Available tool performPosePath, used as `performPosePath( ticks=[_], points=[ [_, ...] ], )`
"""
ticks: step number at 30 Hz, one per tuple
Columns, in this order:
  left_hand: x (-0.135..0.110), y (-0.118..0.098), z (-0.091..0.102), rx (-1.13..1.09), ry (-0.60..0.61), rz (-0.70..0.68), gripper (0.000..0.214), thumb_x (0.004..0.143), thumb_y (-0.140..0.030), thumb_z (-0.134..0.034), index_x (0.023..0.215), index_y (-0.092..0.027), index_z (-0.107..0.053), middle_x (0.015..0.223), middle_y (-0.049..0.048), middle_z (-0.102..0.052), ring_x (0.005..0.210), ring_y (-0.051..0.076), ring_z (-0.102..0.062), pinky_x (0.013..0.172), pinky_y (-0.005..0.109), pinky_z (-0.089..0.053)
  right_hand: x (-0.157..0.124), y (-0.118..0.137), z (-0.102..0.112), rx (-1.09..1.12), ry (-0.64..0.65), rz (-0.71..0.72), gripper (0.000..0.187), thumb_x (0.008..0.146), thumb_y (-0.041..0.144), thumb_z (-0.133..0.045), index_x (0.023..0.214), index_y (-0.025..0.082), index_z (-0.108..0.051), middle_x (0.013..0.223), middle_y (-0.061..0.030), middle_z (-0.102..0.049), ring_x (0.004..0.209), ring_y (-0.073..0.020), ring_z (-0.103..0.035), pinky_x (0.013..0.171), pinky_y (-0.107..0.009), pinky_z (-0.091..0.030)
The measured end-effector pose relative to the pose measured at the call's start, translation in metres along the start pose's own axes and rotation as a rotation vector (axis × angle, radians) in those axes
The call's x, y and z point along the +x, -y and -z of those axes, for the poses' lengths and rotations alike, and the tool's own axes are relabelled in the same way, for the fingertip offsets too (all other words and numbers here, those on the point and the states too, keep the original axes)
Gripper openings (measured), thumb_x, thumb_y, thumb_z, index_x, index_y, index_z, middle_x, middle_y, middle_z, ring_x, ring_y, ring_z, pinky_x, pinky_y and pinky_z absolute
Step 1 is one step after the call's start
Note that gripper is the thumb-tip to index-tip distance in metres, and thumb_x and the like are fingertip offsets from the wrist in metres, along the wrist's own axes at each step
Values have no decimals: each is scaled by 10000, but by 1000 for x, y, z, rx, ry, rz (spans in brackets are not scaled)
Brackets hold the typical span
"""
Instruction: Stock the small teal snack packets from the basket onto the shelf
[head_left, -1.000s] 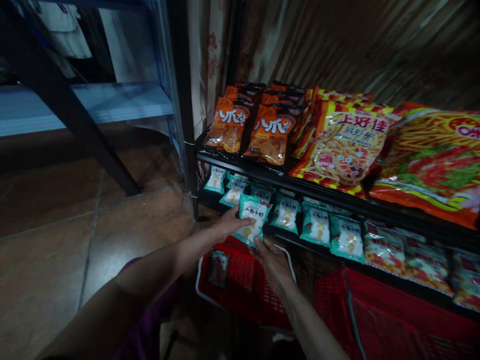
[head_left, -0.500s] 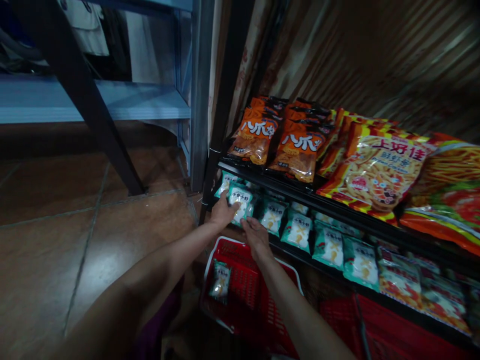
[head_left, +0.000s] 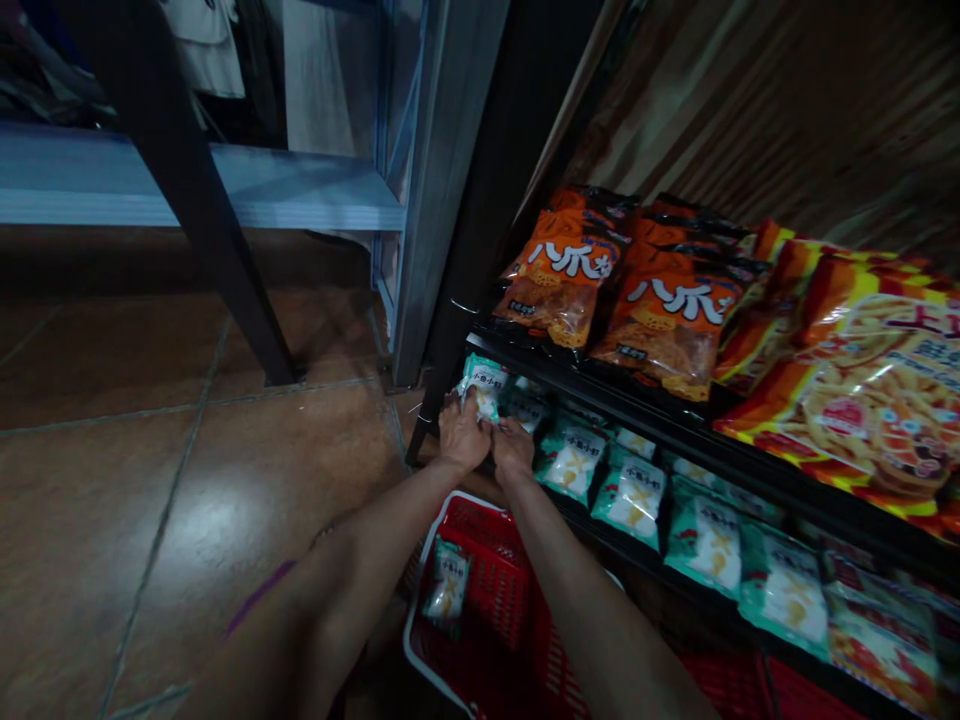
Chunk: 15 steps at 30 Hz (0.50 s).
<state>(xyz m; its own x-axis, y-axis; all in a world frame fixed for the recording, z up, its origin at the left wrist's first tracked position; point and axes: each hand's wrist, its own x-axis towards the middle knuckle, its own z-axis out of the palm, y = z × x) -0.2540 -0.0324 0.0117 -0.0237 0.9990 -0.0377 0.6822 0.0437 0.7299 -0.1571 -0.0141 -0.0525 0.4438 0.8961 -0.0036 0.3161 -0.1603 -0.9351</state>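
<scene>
At the left end of the lower shelf, a green-and-white snack bag leans with its printed face toward me. My left hand is closed over its lower left part, fingers on the front. Close beside it, my right hand has its fingers curled at the bag's lower right edge; its fingertips are partly hidden. To the right, more bags of the same green snack stand in a row. Below my hands is a red basket with a white rim, and one green-and-white bag lies inside it.
On the upper shelf are orange snack bags and larger yellow-and-red bags. The black shelf edge runs just above the lower row. A dark post and a blue-grey rack stand to the left, over a tiled floor.
My left hand has moved the green-and-white bag back to the shelf's left end. My right hand has come in beside it, fingers now curled. The view has shifted left.
</scene>
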Motion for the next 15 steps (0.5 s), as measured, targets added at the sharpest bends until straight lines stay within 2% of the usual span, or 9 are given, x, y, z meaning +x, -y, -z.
performPosePath(
  ticks=[3, 8, 15],
  points=[
    [-1, 2, -1, -5, 38, 29, 603, 868, -224, -454, 1447, -162, -299, 1522, 171, -245, 1414, 289, -210, 1123, 428, -252, 5, -5, -7, -64, -1, 6, 135, 662, 308, -562, 689, 199, -638, 662, -19, -687, 658, -175, -648, 581, -249, -498],
    [2, 6, -2, -30, 30, 62, 571, 884, -216, -417, 1442, -147, -314, 1536, 158, -214, 1420, 281, -192, 1127, 414, -260, 12, -6, -16, -173, 24, 21, 161, 690, 265, -551, 769, 195, -673, 714, -31, -710, 703, -181, -663, 621, -253, -504],
    [9, 13, -5, -46, 41, 58, 556, 891, -208, -405, 1436, -125, -334, 1539, 157, -202, 1420, 279, -189, 1148, 382, -219, 10, 6, -15, -372, 73, 38, 196, 757, 210, -545, 894, 167, -678, 845, -93, -729, 783, -188, -680, 685, -246, -504]
  ],
)
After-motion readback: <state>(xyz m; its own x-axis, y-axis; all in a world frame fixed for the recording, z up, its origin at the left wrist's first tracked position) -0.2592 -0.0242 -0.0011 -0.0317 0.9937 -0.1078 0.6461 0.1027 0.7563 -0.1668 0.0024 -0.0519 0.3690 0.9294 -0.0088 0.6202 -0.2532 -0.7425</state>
